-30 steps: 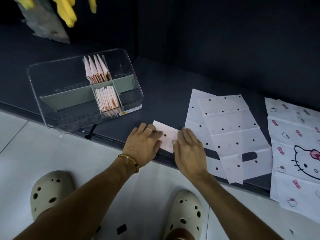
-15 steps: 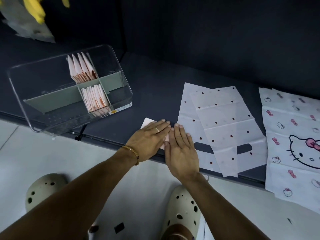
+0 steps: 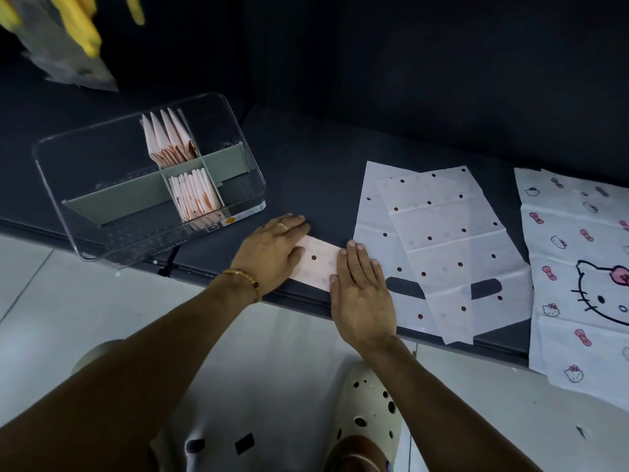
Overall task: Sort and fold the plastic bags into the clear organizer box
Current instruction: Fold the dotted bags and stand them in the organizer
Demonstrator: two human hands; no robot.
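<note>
A small folded pink dotted bag point(image 3: 316, 265) lies near the front edge of the dark table point(image 3: 306, 172). My left hand point(image 3: 269, 255) presses flat on its left end and my right hand point(image 3: 360, 294) presses flat on its right end, fingers straight. The clear organizer box point(image 3: 85, 247) stands to the left with a grey-green divider; folded pink bags point(image 3: 170, 141) stand in its far middle cell and more folded bags point(image 3: 194, 195) in the near middle cell. Two unfolded white dotted bags point(image 3: 442, 247) lie flat to the right of my hands.
A white cartoon-cat bag point(image 3: 578, 267) lies at the far right, hanging over the table edge. A grey bag with yellow shapes point(image 3: 68, 39) is at the top left. Below the table edge are a pale tiled floor and my perforated clogs point(image 3: 367, 403).
My hands have slid apart along the folded bag, baring its middle, after meeting over it half a second ago. The view has shifted slightly.
</note>
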